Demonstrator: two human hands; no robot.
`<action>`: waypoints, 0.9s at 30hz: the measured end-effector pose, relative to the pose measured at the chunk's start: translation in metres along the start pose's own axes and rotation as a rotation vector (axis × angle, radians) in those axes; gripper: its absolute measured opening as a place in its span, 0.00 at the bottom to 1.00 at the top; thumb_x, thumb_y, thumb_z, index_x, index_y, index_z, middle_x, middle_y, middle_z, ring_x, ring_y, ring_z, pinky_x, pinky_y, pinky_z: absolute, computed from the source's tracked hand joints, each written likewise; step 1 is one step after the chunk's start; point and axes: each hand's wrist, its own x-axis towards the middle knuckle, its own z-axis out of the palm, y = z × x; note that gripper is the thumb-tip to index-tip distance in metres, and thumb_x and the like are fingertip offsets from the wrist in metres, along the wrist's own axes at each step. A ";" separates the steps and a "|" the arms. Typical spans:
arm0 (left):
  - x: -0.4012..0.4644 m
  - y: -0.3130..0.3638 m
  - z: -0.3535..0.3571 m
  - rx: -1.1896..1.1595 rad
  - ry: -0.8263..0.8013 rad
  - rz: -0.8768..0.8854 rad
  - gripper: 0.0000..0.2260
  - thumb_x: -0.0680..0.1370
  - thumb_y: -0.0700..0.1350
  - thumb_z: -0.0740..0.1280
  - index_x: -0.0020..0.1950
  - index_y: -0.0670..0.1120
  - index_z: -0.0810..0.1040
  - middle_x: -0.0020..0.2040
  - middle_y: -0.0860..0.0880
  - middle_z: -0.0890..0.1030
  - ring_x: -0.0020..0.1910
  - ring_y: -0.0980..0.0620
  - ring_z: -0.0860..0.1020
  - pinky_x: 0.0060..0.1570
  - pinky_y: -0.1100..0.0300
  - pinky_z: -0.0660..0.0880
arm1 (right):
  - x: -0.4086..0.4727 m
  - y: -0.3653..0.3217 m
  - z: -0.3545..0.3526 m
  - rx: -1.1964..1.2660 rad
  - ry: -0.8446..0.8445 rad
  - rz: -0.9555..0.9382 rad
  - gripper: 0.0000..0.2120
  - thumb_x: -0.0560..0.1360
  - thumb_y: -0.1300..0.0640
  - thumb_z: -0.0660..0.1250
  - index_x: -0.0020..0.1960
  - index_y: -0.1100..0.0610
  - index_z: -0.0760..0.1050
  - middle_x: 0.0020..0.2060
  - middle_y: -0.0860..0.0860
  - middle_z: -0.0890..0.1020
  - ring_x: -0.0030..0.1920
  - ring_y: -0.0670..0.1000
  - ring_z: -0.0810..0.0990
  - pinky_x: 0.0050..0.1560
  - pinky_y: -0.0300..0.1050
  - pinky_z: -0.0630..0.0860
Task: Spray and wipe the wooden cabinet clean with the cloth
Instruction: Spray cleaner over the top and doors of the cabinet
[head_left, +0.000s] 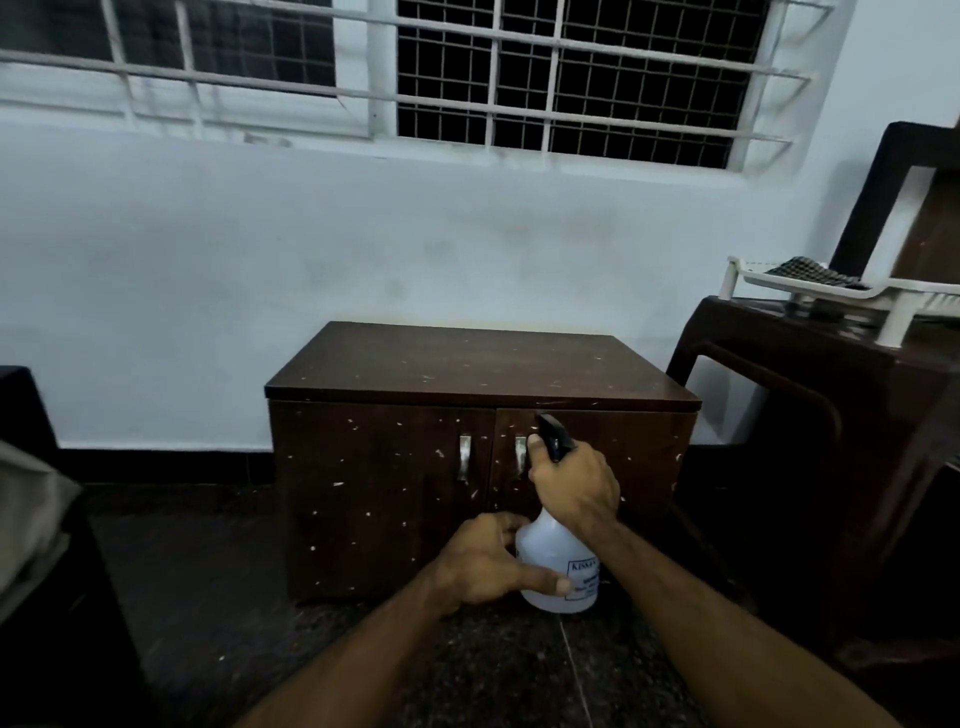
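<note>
Head view: both hands' grip holds the spray bottle (558, 566), left hand (483, 564) at body, right hand (571, 488) at trigger.

spray bottle (558, 566) label: partly covered by the right forearm, print too small to read | trigger: hidden under right hand (574, 486) | checked cloth (810, 274): half hidden in white rack (852, 293) | dark chair (831, 415): cut by right edge

You see a dark brown cabinet (483, 374) flecked all over with pale specks, its two handles (464, 457) silvery. The spray bottle (558, 566) near you is translucent white with a black nozzle and dark lettering. Far right, a black-and-white checked cloth (810, 273) lies in a cream rack (841, 296). The wall (363, 234) is pale bluish white.
</note>
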 end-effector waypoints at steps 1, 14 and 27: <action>-0.005 -0.004 -0.005 0.000 0.013 -0.007 0.34 0.57 0.59 0.85 0.61 0.52 0.82 0.56 0.56 0.86 0.55 0.59 0.84 0.56 0.53 0.83 | -0.003 -0.008 0.006 -0.016 0.003 -0.012 0.19 0.80 0.39 0.61 0.40 0.51 0.78 0.33 0.46 0.83 0.37 0.48 0.82 0.41 0.44 0.76; -0.062 -0.041 -0.064 -0.077 0.152 -0.038 0.34 0.59 0.56 0.85 0.63 0.52 0.81 0.56 0.55 0.86 0.56 0.58 0.84 0.57 0.52 0.83 | -0.031 -0.078 0.066 -0.013 -0.055 -0.257 0.19 0.80 0.38 0.60 0.36 0.48 0.71 0.27 0.45 0.77 0.32 0.46 0.79 0.45 0.50 0.81; -0.118 -0.095 -0.104 -0.036 0.276 -0.090 0.37 0.58 0.58 0.85 0.65 0.53 0.79 0.58 0.57 0.85 0.57 0.60 0.83 0.58 0.53 0.82 | -0.070 -0.109 0.140 0.028 -0.135 -0.434 0.18 0.81 0.37 0.56 0.42 0.47 0.73 0.31 0.45 0.79 0.38 0.45 0.78 0.57 0.47 0.62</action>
